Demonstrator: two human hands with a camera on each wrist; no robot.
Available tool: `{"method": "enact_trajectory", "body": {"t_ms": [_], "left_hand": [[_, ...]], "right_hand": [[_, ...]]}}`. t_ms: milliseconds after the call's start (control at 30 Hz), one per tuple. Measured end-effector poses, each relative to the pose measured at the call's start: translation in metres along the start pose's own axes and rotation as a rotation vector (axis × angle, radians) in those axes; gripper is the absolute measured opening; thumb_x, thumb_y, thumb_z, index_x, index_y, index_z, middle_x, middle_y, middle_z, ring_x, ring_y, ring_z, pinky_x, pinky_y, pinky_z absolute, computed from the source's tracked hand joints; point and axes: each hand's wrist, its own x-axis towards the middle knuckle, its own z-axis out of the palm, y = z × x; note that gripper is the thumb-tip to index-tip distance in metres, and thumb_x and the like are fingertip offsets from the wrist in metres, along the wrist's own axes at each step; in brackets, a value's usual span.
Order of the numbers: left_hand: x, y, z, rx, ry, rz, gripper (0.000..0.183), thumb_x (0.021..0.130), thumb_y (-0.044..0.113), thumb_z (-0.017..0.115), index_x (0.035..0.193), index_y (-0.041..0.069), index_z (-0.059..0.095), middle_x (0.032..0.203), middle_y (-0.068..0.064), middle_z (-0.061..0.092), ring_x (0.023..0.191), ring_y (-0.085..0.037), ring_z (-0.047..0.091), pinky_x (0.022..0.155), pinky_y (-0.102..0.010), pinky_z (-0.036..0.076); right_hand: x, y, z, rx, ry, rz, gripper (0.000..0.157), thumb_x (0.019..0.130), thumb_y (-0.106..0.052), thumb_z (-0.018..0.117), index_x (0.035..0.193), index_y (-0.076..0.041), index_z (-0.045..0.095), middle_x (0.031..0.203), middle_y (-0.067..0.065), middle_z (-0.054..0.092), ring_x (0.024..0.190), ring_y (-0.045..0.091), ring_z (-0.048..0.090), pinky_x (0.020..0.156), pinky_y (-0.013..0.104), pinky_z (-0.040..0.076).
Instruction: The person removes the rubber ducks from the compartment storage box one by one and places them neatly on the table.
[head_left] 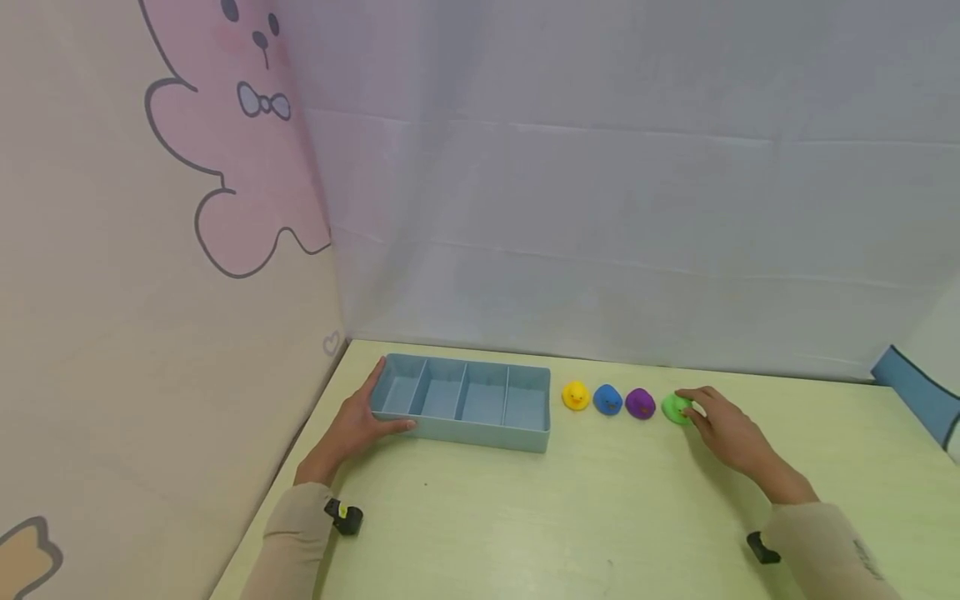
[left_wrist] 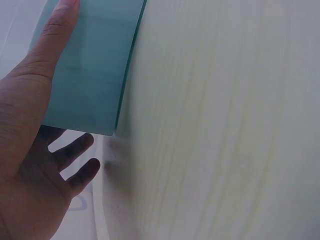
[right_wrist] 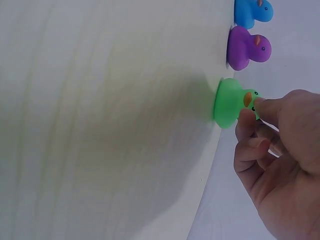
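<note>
At the left of the table stands a blue-grey tray with four compartments [head_left: 471, 432], its inside bare. My left hand [head_left: 358, 423] rests against its left end, the straight thumb [left_wrist: 52, 37] along the front wall and the other fingers spread around the end. To the tray's right, a yellow rubber duck [head_left: 576, 396], a blue rubber duck [head_left: 607, 400] and a purple rubber duck [head_left: 641, 404] stand in a row. A green rubber duck [right_wrist: 228, 104] is last in line. My right hand [head_left: 729, 433] pinches its head between thumb and fingers; its base appears to touch the table.
The pale yellow-green table [head_left: 480, 517] meets a white curtain [head_left: 600, 250] along its back edge. On the left hangs a cloth with a pink bear [head_left: 247, 167]. Black wrist cameras [head_left: 345, 517] sit on both sleeves. A blue printed shape [head_left: 915, 392] shows at far right.
</note>
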Motion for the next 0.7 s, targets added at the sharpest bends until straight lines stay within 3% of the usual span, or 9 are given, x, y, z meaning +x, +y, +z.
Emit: {"method": "enact_trajectory", "body": {"t_ms": [333, 500, 700], "left_hand": [[0.0, 0.005, -0.003, 0.041, -0.016, -0.005, 0.131, 0.072, 0.059, 0.087, 0.166, 0.024, 0.002, 0.171, -0.019, 0.02, 0.153, -0.048, 0.029, 0.119, -0.067, 0.035], [-0.004, 0.012, -0.009, 0.189, 0.018, 0.04, 0.129, 0.073, 0.062, 0.084, 0.166, 0.015, 0.007, 0.17, -0.022, 0.022, 0.153, -0.049, 0.029, 0.117, -0.072, 0.033], [-0.006, 0.036, -0.013, 0.321, 0.049, 0.055, 0.126, 0.074, 0.068, 0.08, 0.166, 0.023, 0.008, 0.172, -0.017, 0.017, 0.156, -0.048, 0.02, 0.116, -0.077, 0.023]], "right_hand": [[-0.002, -0.005, -0.004, -0.01, 0.02, -0.011, 0.033, 0.1, -0.006, 0.062, 0.133, 0.002, 0.06, 0.117, 0.02, 0.065, 0.085, 0.026, 0.067, 0.063, 0.035, 0.053], [0.0, -0.018, -0.009, 0.002, 0.006, 0.012, 0.037, 0.103, -0.01, 0.06, 0.138, 0.001, 0.057, 0.124, 0.022, 0.062, 0.081, 0.021, 0.066, 0.061, 0.029, 0.051], [0.009, -0.042, -0.012, -0.002, -0.019, 0.067, 0.042, 0.106, -0.022, 0.055, 0.143, -0.002, 0.054, 0.131, 0.021, 0.059, 0.075, 0.011, 0.059, 0.056, 0.027, 0.044]]}}
